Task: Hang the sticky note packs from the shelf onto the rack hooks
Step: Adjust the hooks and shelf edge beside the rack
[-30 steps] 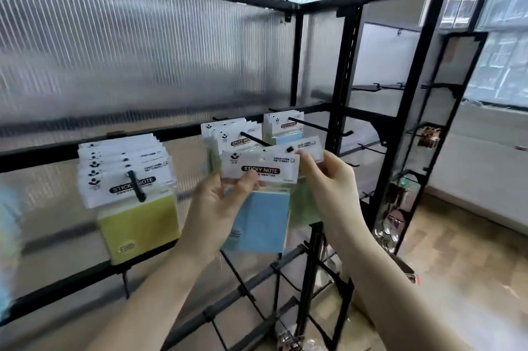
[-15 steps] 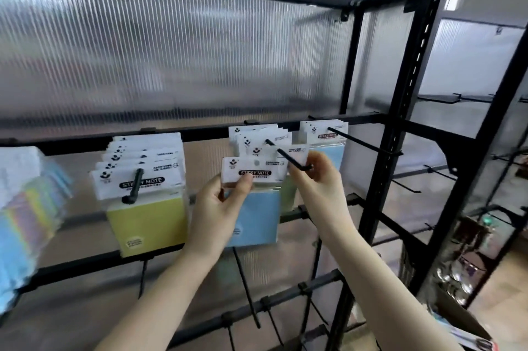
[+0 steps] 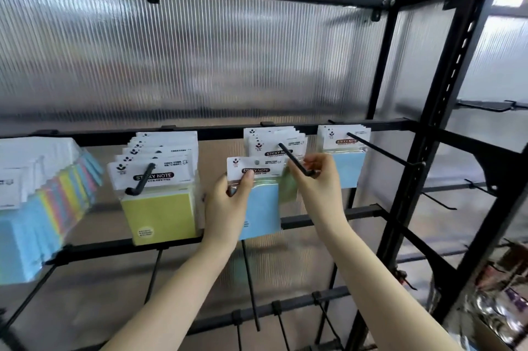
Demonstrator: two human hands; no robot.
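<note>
Two hands (image 3: 228, 202) are up, four hooks (image 3: 297, 159) carry hanging packs (image 3: 160, 208), and one blue pack (image 3: 257, 196) is held.

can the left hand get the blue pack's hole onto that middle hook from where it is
Probably yes. The left hand grips the blue sticky note pack just left of the middle hook, whose tip the right hand holds. Nothing lies between the pack's hole and the tip.
</note>
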